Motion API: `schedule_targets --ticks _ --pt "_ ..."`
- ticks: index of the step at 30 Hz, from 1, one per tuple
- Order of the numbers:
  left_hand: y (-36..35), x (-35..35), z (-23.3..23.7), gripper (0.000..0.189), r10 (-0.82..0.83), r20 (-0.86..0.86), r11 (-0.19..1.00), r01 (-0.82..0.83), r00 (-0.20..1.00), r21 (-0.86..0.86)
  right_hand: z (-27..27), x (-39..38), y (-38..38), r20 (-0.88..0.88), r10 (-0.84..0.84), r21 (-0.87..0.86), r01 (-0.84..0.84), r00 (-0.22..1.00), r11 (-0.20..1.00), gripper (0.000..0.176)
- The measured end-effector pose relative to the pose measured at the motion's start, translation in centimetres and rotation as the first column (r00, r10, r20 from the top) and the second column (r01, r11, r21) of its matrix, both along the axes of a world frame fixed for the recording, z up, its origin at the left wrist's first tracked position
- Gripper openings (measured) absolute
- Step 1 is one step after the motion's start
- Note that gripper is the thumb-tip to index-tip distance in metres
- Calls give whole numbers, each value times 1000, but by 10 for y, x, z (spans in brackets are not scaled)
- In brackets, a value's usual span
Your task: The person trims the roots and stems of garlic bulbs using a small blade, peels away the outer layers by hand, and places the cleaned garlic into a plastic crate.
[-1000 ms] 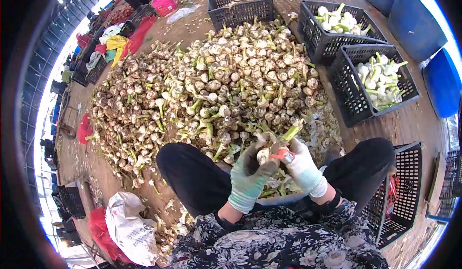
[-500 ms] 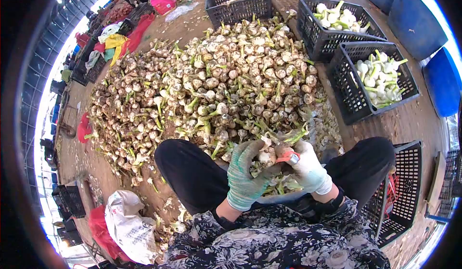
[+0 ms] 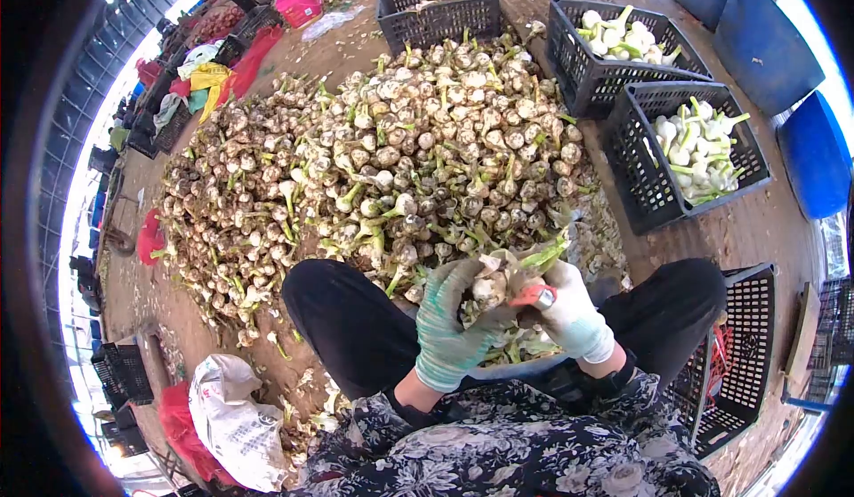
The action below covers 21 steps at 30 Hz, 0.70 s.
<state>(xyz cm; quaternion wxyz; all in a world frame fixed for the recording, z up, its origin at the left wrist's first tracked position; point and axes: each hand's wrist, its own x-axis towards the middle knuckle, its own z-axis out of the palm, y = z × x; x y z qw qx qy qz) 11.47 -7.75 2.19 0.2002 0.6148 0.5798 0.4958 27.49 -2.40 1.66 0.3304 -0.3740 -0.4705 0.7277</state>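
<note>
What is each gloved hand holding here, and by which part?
The green-gloved left hand grips a dirty white garlic bulb around its head; the white-gloved right hand holds a small red-handled tool by its handle.

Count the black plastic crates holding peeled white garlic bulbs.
2. One black plastic crate stands at the top right beyond the unpeeled garlic pile; the other sits just nearer, to its right. The top-centre crate has contents too hard to see.

One camera sits on the person's head. It looks forward and down. The lap (image 3: 356,328), the left hand (image 3: 449,323) and the right hand (image 3: 571,317) are very near, low in the middle. The garlic pile (image 3: 400,150) lies farther off, with black crates (image 3: 633,177) far right.
</note>
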Motion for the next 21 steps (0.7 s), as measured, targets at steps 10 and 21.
schedule_targets --ticks 10,21 --pt "-3 10 -2 46 50 760 966 160 648 -201 -11 1 2 107 -126 375 77 986 924 27" --pt "-4 7 -10 48 41 738 901 295 673 -319 2 2 1 248 -65 529 -79 967 845 22"
